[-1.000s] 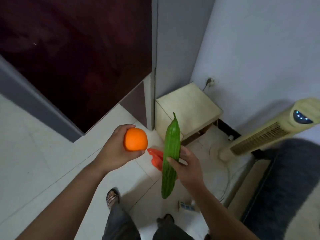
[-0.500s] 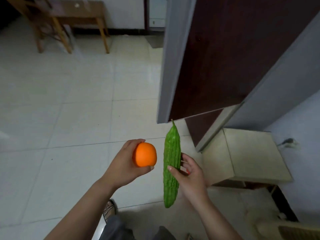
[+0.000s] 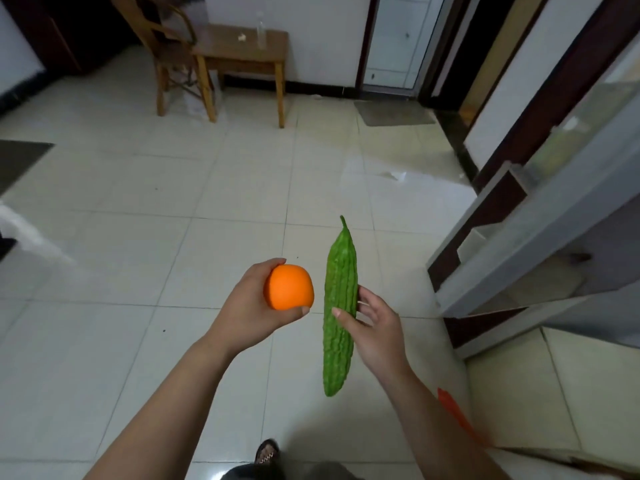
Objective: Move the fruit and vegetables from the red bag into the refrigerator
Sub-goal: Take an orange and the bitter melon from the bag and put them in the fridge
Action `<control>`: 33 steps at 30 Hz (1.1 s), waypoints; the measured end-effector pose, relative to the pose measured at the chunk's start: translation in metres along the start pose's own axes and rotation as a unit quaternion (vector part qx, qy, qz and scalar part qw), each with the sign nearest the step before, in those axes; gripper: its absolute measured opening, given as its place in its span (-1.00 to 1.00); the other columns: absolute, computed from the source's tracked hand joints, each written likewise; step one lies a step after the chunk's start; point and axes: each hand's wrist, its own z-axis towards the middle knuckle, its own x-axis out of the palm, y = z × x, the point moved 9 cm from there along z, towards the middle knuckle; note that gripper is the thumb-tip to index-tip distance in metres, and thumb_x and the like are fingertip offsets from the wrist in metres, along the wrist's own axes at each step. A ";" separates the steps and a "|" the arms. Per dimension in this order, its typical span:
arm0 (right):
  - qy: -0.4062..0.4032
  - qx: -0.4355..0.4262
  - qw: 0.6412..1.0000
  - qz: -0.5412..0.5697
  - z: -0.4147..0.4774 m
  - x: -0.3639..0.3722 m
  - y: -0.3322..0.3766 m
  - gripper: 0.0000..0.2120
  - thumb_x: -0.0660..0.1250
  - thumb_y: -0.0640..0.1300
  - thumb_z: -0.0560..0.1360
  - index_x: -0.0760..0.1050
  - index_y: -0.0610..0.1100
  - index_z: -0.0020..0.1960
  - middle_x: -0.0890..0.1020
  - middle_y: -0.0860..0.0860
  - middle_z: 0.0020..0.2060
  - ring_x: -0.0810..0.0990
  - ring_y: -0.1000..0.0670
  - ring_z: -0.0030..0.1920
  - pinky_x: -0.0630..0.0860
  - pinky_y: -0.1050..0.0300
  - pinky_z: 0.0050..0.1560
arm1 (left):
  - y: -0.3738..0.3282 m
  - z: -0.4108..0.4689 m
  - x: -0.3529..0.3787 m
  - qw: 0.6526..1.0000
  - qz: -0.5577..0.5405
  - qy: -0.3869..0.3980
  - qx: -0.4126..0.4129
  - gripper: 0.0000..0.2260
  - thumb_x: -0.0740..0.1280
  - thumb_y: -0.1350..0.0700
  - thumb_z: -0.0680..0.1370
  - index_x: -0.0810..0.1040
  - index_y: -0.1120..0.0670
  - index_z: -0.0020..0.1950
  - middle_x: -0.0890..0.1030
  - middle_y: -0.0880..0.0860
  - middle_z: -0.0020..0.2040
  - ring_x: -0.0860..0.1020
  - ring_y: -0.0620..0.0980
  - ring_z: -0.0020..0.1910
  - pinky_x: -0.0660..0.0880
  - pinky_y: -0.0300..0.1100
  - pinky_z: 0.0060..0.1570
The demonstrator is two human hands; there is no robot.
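Note:
My left hand (image 3: 252,311) is closed around an orange (image 3: 289,287), held out at mid-frame above the tiled floor. Just to its right, my right hand (image 3: 372,329) grips a long bumpy green bitter gourd (image 3: 339,306) near its middle; the gourd stands almost upright, stem end up. A strip of the red bag (image 3: 457,415) shows at the lower right, behind my right forearm. The refrigerator (image 3: 540,233), dark red with grey edging, stands at the right edge, and its inside is hidden.
A low cream cabinet (image 3: 561,386) sits at the lower right beside the refrigerator. A wooden chair (image 3: 162,43) and a small wooden table (image 3: 242,50) stand at the far wall. A doorway with a mat (image 3: 393,114) lies at the back right. My sandalled foot (image 3: 266,453) shows at the bottom.
The view has swung left, away from the corner and fan, toward the open floor and far wall. Both hands keep the same hold on the orange and the gourd.

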 end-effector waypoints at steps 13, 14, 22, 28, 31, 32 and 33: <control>-0.042 -0.002 0.997 -0.065 0.096 0.028 0.018 -0.58 0.49 -0.08 0.36 0.52 0.09 0.19 0.63 0.13 0.07 0.60 0.10 0.05 0.58 0.17 -0.03 | 0.030 0.091 -0.048 0.999 -0.007 0.039 -0.013 -0.31 0.53 -0.04 0.31 0.26 -0.12 0.34 0.32 -0.16 0.22 0.39 -0.10 0.11 0.38 -0.33 -0.12; -0.047 0.002 0.997 -0.057 0.106 0.028 0.017 -0.57 0.49 -0.10 0.36 0.52 0.08 0.19 0.63 0.13 0.06 0.60 0.11 0.04 0.58 0.21 -0.06 | 0.030 0.102 -0.046 0.999 -0.004 0.047 -0.011 -0.31 0.53 -0.04 0.31 0.25 -0.13 0.34 0.32 -0.16 0.22 0.38 -0.10 0.11 0.38 -0.35 -0.13; -0.084 0.018 0.996 -0.032 0.237 0.013 0.026 -0.55 0.51 -0.08 0.34 0.51 0.10 0.19 0.60 0.19 0.06 0.57 0.23 0.00 0.53 0.31 -0.12 | 0.007 0.256 -0.015 0.995 0.000 0.096 0.013 -0.31 0.56 -0.04 0.28 0.30 -0.13 0.32 0.37 -0.13 0.21 0.40 -0.13 0.10 0.37 -0.40 -0.11; -0.158 0.019 0.987 -0.014 0.342 -0.055 0.049 -0.55 0.51 -0.10 0.34 0.50 0.03 0.20 0.62 0.13 0.03 0.60 0.11 0.02 0.63 0.02 -0.04 | -0.057 0.386 0.037 0.991 -0.016 0.119 0.058 -0.31 0.54 -0.01 0.31 0.28 -0.12 0.35 0.34 -0.14 0.25 0.39 -0.09 0.15 0.39 -0.27 -0.06; -0.197 0.023 0.980 0.008 0.378 -0.089 0.056 -0.56 0.48 -0.11 0.37 0.49 0.00 0.23 0.62 0.09 0.04 0.60 0.06 0.04 0.62 -0.04 0.01 | -0.087 0.434 0.068 0.985 -0.020 0.149 0.084 -0.31 0.54 0.00 0.31 0.27 -0.13 0.34 0.32 -0.15 0.25 0.38 -0.09 0.15 0.39 -0.31 -0.10; -0.206 0.026 0.978 0.018 0.388 -0.099 0.058 -0.55 0.47 -0.11 0.38 0.48 0.00 0.24 0.62 0.07 0.05 0.60 0.04 0.05 0.62 -0.05 0.01 | -0.096 0.449 0.078 0.983 -0.021 0.157 0.091 -0.30 0.55 0.00 0.30 0.27 -0.13 0.34 0.31 -0.15 0.25 0.37 -0.10 0.15 0.38 -0.32 -0.11; -0.217 0.028 0.975 0.025 0.400 -0.110 0.059 -0.55 0.47 -0.10 0.38 0.48 -0.01 0.25 0.62 0.05 0.05 0.61 0.02 0.05 0.62 -0.06 0.01 | -0.105 0.466 0.089 0.982 -0.022 0.160 0.100 -0.29 0.55 0.00 0.30 0.27 -0.13 0.34 0.29 -0.16 0.25 0.36 -0.10 0.15 0.37 -0.32 -0.11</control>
